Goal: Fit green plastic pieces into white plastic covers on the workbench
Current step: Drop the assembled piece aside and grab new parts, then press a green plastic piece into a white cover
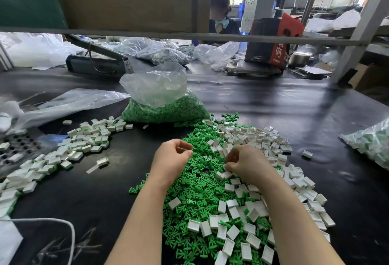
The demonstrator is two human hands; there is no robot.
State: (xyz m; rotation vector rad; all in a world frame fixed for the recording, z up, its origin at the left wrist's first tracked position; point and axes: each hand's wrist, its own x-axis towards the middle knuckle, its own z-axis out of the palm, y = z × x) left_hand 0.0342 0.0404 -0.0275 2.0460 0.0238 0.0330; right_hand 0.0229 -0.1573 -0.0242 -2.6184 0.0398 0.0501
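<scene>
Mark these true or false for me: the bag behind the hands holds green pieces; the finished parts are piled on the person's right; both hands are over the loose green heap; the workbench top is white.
1. The clear plastic bag behind the hands holds green pieces. True.
2. Assembled covers are piled on the person's right. False: the assembled covers lie to the left; empty white covers lie to the right.
3. The left hand and right hand are over the green pieces. True.
4. The workbench top is white. False: it is black.
</scene>
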